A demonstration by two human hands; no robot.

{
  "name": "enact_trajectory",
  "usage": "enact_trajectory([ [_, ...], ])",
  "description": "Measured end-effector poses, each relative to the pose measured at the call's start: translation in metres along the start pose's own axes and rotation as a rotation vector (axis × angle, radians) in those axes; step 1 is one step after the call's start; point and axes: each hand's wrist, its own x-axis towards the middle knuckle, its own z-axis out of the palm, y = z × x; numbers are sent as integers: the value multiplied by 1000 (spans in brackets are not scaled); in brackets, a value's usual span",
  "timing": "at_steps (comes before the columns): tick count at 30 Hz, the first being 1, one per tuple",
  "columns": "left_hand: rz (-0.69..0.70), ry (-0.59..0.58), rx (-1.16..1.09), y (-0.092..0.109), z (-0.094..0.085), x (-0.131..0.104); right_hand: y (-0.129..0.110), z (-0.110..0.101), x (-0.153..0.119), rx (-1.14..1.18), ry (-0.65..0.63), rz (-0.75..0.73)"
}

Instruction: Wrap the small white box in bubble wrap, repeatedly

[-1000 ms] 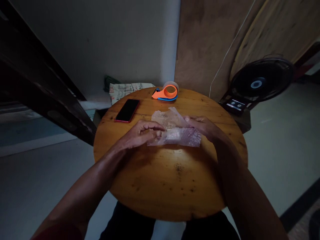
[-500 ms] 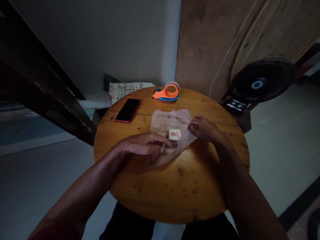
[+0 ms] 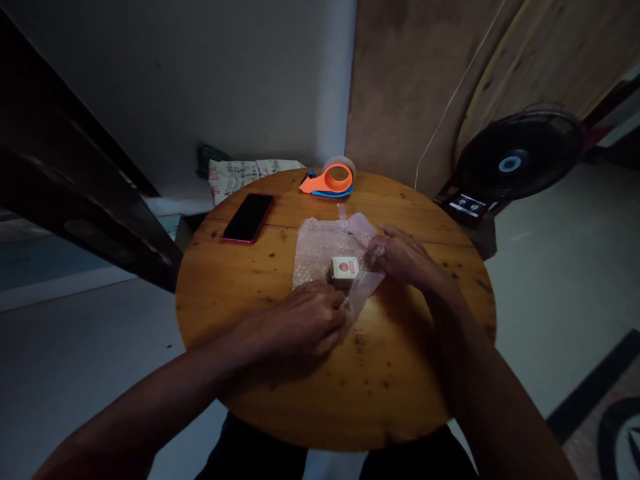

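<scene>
A sheet of bubble wrap (image 3: 315, 252) lies on the round wooden table (image 3: 300, 413), with a small white box (image 3: 345, 268) bearing a red print standing on it. My left hand (image 3: 317, 317) is closed on the near edge of the bubble wrap, just in front of the box. On the other side, my right hand (image 3: 395, 255) pinches the wrap's right edge, which is lifted and bunched at the fingers. Neither hand grips the box. A short strip of clear tape (image 3: 342, 211) sticks out at the wrap's far edge.
An orange and blue tape dispenser (image 3: 330, 180) stands at the table's far edge. To its left lies a phone (image 3: 248, 218) with a red rim. A black fan (image 3: 515, 160) stands beyond the table on the right, and a printed sack (image 3: 250, 175) is behind it.
My left hand has left the box's side and closed on the near edge of the wrap. My right hand has moved slightly inward, drawing the right edge up toward the box.
</scene>
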Motion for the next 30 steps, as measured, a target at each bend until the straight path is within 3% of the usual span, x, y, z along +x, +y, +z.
enact_trajectory([
  [4, 149, 116, 14, -5, 12, 6, -10, -10, -4, -56, -48, -27],
  [10, 335, 134, -110, -1, 19, 10, -19, -18, -8, -92, -27, -53],
  [14, 323, 108, -163, -3, 15, 9, -18, -19, -9, 16, 16, -182],
  [18, 330, 112, -204, -6, 14, 10, -25, -21, -12, 199, -41, -317],
  [24, 214, 101, -291, -4, 17, 12, -37, -15, -12, 195, -19, -331],
  [30, 170, 202, -349, -9, 28, 15, -14, -22, -10, 384, 131, -266],
])
